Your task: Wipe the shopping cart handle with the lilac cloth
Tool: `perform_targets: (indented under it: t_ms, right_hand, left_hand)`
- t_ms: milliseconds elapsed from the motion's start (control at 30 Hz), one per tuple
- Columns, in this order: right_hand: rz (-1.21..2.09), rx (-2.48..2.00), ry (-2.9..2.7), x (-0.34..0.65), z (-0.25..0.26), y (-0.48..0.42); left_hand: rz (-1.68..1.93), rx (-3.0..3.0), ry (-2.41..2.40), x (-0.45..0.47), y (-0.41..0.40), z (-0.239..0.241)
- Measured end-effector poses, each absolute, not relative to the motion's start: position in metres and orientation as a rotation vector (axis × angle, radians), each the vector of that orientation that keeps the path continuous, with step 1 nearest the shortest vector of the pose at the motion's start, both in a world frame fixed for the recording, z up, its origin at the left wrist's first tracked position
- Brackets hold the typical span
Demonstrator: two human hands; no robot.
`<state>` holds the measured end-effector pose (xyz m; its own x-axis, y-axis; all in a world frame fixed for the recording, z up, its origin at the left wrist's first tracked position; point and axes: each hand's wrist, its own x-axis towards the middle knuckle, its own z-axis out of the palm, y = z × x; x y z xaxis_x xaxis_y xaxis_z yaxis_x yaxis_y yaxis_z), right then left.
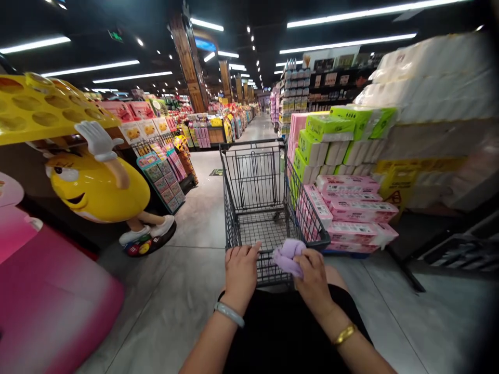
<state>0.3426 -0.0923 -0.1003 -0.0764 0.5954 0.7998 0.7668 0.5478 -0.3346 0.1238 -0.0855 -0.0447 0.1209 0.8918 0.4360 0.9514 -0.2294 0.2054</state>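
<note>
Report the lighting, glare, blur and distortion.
Head view: ceiling lights glare white against a dark ceiling, and the floor carries a soft sheen; also head view: white packs at right look smeared, the pillar leans, probably lens distortion, while the left hand, right hand and lavender cloth look clearer.

The floor (163,311) is of large grey tiles, glossy, with thin dark joints and reflections of light along the aisle. On it stand a dark wire shopping cart (261,231), a yellow candy figure (105,187) in white shoes on a dark base, and, at right, a low blue base (346,254) under pink packs (362,210). A dark, green-marked patch (216,172) lies farther up the tiles.
</note>
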Motion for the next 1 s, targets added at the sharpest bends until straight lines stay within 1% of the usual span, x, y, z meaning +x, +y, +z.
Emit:
perform_targets:
  t_ms: [100, 167, 400, 567, 800, 1000]
  right_hand:
    - [-0.154, -1.182, -1.838, 0.350, -0.100, -0.091]
    - [-0.119, -1.189, -1.876, 0.353, -0.101, -0.092]
    - [-0.196, -1.207, -1.776, 0.370, -0.096, -0.090]
    - [-0.115, -1.282, -1.775, 0.380, -0.113, -0.094]
    - [-0.243, -1.302, -1.609, 0.408, -0.098, -0.084]
    - [-0.125, -1.319, -1.666, 0.399, -0.123, -0.086]
  left_hand:
    - [-0.711, -2.206, -1.850, 0.141, -0.088, -0.045]
    - [-0.696, -2.281, -1.783, 0.157, -0.088, -0.044]
    - [-0.733, -2.486, -1.594, 0.201, -0.078, -0.051]
    - [-0.680, -2.511, -1.549, 0.205, -0.078, -0.059]
    - [-0.671, -2.479, -1.598, 0.209, -0.080, -0.055]
    - [-0.696, -2.472, -1.598, 0.210, -0.080, -0.054]
